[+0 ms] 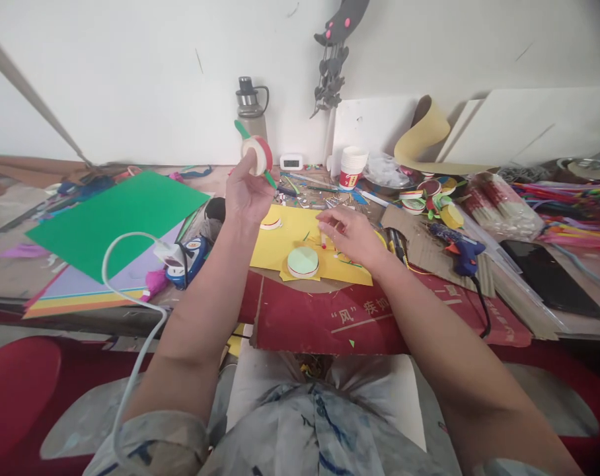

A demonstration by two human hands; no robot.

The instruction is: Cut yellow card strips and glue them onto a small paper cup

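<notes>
Raised above the table, my left hand (250, 188) grips a round cut paper-cup piece (254, 153) with a pale face and a red side. Green strips stick out from its top and bottom. My right hand (349, 235) is low over a yellow sheet (267, 254), fingers curled together. A small pale piece with a red end (324, 239) shows just under its fingertips; what they hold is not clear. In front of that hand lies a pale green disc with a white rim (302, 262). Another round piece (271, 223) sits on the sheet's left part.
Green card (116, 218) and coloured sheets lie left, near a white cable (131, 237). A bottle (252, 109), small clock (291, 162) and paper cups (352, 166) stand behind. Right are a glue gun (466, 256), a phone (550, 276) and finished-looking round pieces (431, 192).
</notes>
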